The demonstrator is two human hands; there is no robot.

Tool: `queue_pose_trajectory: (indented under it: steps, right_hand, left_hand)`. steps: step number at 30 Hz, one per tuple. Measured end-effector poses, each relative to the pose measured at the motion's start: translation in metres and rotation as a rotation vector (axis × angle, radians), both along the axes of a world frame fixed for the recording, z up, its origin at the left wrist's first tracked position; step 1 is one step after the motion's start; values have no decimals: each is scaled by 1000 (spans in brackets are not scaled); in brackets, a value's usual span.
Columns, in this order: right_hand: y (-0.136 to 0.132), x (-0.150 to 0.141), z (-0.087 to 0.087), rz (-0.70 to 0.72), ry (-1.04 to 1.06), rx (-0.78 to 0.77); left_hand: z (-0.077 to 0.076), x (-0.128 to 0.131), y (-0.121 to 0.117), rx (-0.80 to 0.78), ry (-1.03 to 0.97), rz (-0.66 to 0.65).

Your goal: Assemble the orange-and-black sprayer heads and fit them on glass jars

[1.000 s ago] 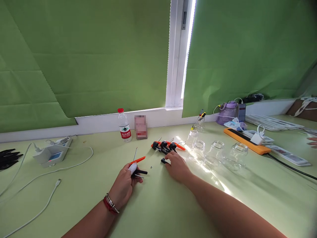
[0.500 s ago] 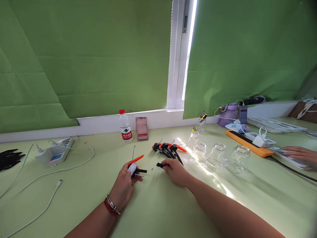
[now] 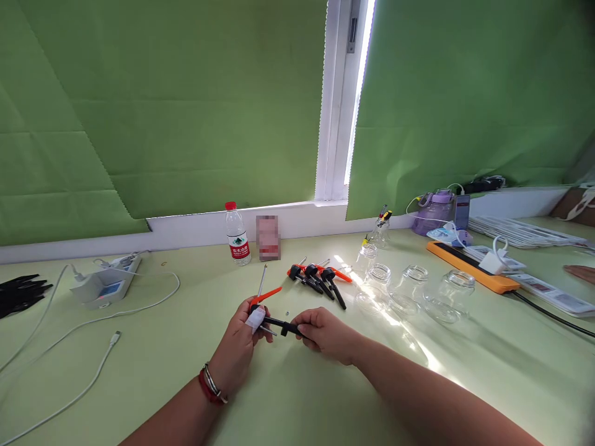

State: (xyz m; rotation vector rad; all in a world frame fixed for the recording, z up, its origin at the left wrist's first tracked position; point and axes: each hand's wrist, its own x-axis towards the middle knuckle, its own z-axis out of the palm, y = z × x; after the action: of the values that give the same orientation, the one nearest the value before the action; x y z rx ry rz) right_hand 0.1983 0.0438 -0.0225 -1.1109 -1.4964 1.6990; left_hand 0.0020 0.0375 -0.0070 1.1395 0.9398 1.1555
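Note:
My left hand (image 3: 244, 331) is closed round a black part with an orange strip (image 3: 267, 296) and a thin metal rod (image 3: 263, 280) that points up and away; a white wrap covers its thumb. A black stem (image 3: 275, 321) sticks out of the grip to the right. My right hand (image 3: 328, 336) pinches a black tube-like piece (image 3: 291, 329), whose near end meets the tip of the stem; whether it sits over the tip I cannot tell. Just beyond lies a tiny metal piece (image 3: 287, 313). Several similar black-and-orange assemblies (image 3: 320, 277) rest behind my right hand.
Several clear glass jars (image 3: 409, 288) stand on the right, before an orange power strip (image 3: 469, 266). A water bottle (image 3: 238, 238) is at the back. White cables (image 3: 111, 347) and black gloves (image 3: 21, 294) lie left. Another person's hand (image 3: 581, 272) shows at the right edge.
My right hand has drawn a black tube-like piece from beside the pile and brought it left to the stem in my left hand. The other person's hand reached in, then moved back right.

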Motion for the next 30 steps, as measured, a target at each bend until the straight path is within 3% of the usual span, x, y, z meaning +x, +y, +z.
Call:
queue_pose_trajectory:
  steps: [8, 17, 30]
  right_hand:
    - [-4, -2, -1, 24, 6, 46]
    - [-7, -6, 4, 5, -34, 36]
    - [-11, -14, -6, -35, 27, -45]
  left_hand:
    - [1, 0, -2, 12, 89, -72]
    - [-7, -4, 1, 44, 183, -86]
    - [3, 1, -6, -5, 247, -128]
